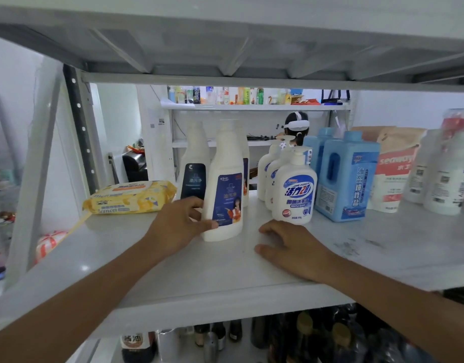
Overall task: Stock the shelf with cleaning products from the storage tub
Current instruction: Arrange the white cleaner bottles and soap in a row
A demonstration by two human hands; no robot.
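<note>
Shelf [173,271] of pale grey board fills the view, with cleaning products standing in a row toward its back. Two blue jugs [346,179] stand right of middle, one behind the other, and a paper pouch [395,171] sits just beside them on the right. Left of middle an upright white bottle [225,184] with a dark blue label stands in front of two more like it. Between it and the jugs is a file of pump bottles [295,189]. A yellow wipes pack [131,196] lies flat at the left end. The left hand [177,226] grips the front white bottle low down, thumb on its label. The right hand [291,247] rests palm down on the board just in front of the pump bottles, holding nothing, its fingers seemingly loosely bent.
</note>
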